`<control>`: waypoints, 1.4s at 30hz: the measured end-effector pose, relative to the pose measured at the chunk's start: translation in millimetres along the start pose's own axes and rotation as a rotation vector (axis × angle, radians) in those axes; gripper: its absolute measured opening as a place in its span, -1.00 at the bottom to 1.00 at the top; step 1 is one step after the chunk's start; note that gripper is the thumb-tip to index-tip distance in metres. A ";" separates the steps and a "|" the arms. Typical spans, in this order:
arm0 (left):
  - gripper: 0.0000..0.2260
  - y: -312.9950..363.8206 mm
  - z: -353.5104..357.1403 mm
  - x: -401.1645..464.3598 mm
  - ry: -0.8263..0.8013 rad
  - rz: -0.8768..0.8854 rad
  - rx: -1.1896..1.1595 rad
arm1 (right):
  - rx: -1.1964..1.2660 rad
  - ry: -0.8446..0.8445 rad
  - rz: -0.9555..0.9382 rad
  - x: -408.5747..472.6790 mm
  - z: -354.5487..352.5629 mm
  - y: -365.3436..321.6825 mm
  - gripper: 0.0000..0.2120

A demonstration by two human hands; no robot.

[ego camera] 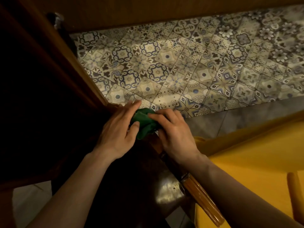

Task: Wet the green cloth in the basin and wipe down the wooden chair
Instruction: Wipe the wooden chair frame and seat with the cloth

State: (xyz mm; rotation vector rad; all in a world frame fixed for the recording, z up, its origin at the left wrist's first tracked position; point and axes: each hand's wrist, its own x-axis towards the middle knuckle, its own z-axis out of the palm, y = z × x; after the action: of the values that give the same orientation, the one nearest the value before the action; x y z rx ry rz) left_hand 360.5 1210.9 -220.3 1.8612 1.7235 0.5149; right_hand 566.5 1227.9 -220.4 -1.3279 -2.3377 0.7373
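The green cloth (pixel 144 122) is bunched up between both my hands at the middle of the view. My left hand (pixel 117 129) grips its left side, index finger stretched forward. My right hand (pixel 174 132) closes over its right side from above. The cloth rests against the top of the dark wooden chair (pixel 166 190), whose glossy seat and rail run below my hands toward the lower right. No basin is in view.
A patterned tile floor (pixel 181 66) spreads ahead. A dark wooden frame (pixel 70 66) slants along the left. Yellow fabric (pixel 246 162) covers a surface at the right, with a yellow rod (pixel 294 195) beside it.
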 end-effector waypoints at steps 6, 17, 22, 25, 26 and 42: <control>-0.49 35.3 22.4 -14.5 -0.058 0.034 -0.003 | -0.014 0.118 0.123 -75.7 -38.4 16.0 -0.57; -0.50 78.5 90.7 -78.5 -0.275 0.347 0.141 | -0.145 -0.068 0.274 -224.4 -35.3 0.4 -0.54; -0.49 82.0 112.4 -96.3 -0.342 0.398 0.239 | -0.254 -0.217 0.281 -228.8 -13.3 1.2 -0.24; -0.49 80.9 114.9 -100.6 -0.338 0.395 0.283 | -0.286 -0.220 0.269 -230.6 -8.4 1.0 -0.27; -0.49 80.6 114.8 -100.9 -0.341 0.399 0.300 | -0.297 -0.215 0.264 -231.9 -6.7 1.4 -0.31; -0.49 84.2 120.0 -102.6 -0.368 0.370 0.374 | -0.513 -0.274 0.294 -289.3 -36.1 5.2 -0.54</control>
State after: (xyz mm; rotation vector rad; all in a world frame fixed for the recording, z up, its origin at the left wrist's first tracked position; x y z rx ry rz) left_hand 489.1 1090.8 -252.4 2.3809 1.2986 -0.0327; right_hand 733.5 989.2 -207.9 -1.9236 -2.6998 0.4278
